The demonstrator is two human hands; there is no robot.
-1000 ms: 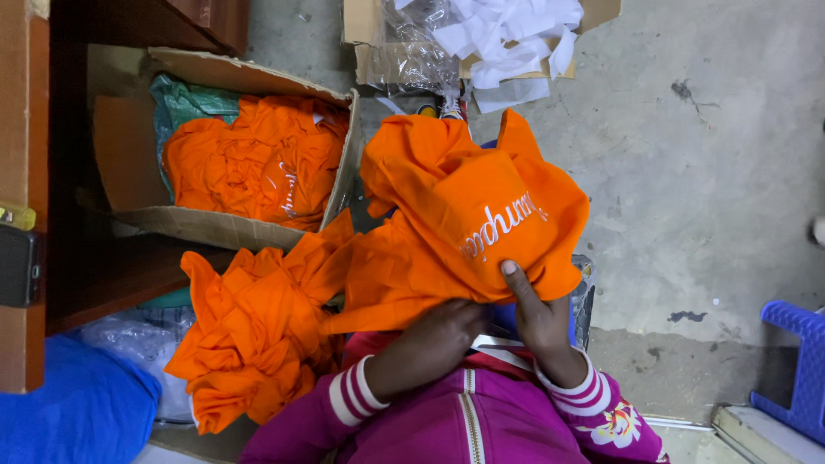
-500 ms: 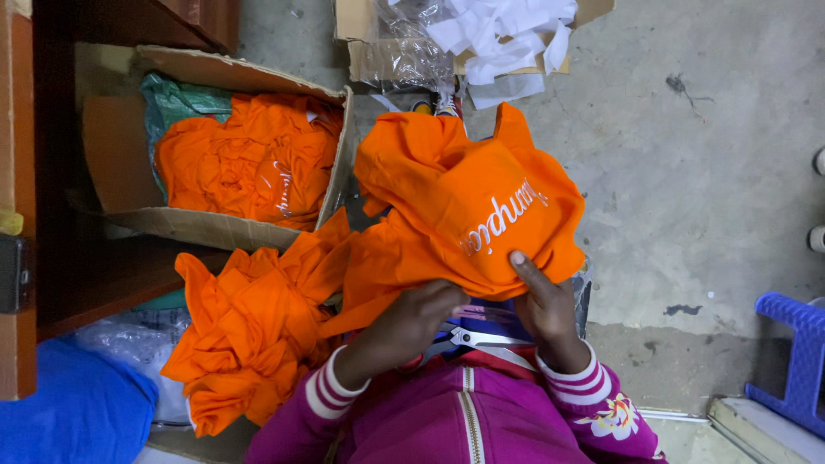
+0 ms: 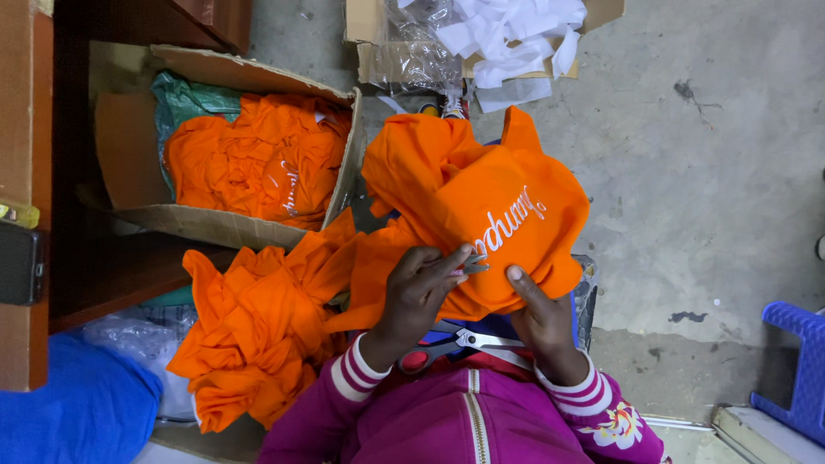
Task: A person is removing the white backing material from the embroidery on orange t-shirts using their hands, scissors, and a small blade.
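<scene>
Since the earlier frame, the left hand (image 3: 417, 292) has been brought up from beneath the cloth onto the face of the orange garment (image 3: 481, 215), and a small metal thread snip (image 3: 468, 263) is now seen at its fingertips. In the head view, the left fingers (image 3: 438, 262) are clenched around the snip, whose tip is laid against the white embroidered lettering. The garment is held bunched over the lap, and its lower right edge is gripped by the right hand (image 3: 540, 322), thumb on top. Red-handled scissors (image 3: 447, 345) are seen lying on the lap just below the hands. A heap of orange garments (image 3: 258, 326) is seen to the left, and more are packed in a cardboard box (image 3: 223, 228) beside it on the concrete floor (image 3: 705, 189).
</scene>
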